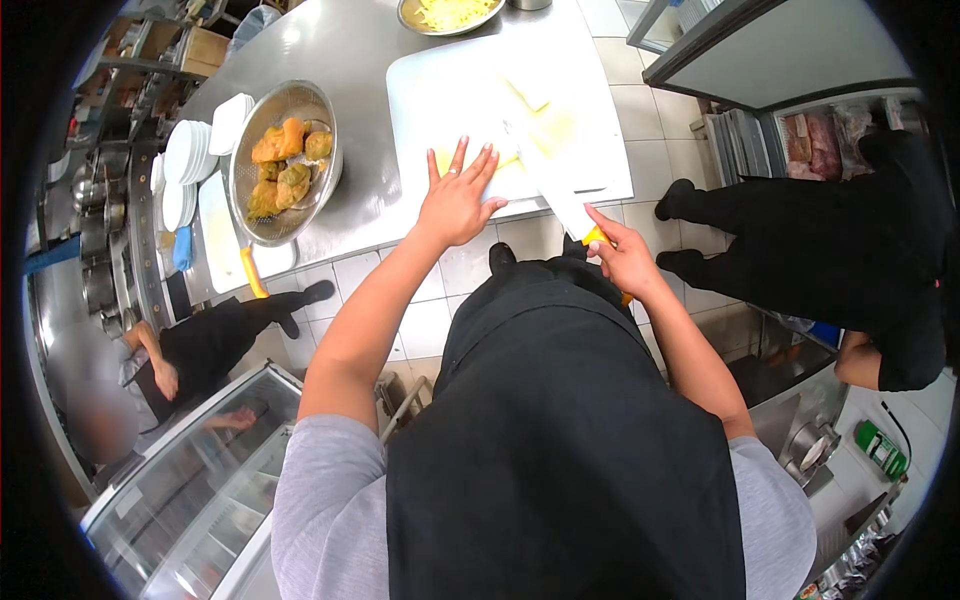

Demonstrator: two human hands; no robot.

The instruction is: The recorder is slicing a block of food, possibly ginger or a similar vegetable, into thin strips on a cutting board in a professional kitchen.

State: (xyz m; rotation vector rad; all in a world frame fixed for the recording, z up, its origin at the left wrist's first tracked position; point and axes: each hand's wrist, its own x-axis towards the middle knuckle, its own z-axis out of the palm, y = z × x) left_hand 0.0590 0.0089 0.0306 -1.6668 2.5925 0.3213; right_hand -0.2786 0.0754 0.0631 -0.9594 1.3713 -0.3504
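Note:
My right hand grips the yellow handle of a large kitchen knife, its blade pointing up and left over the white cutting board. Palm down, my left hand lies with spread fingers on pale yellow food near the board's front edge. More pale yellow pieces lie on the board to the right, washed out by glare. A steel bowl beyond the board holds pale yellow shreds. Left of the board, a perforated metal colander holds orange and greenish chunks.
Left of the colander are stacked white plates, a blue cloth and a second board with a yellow-handled knife. A person stands at the left; another is beside an open refrigerator at right. A glass-topped case is lower left.

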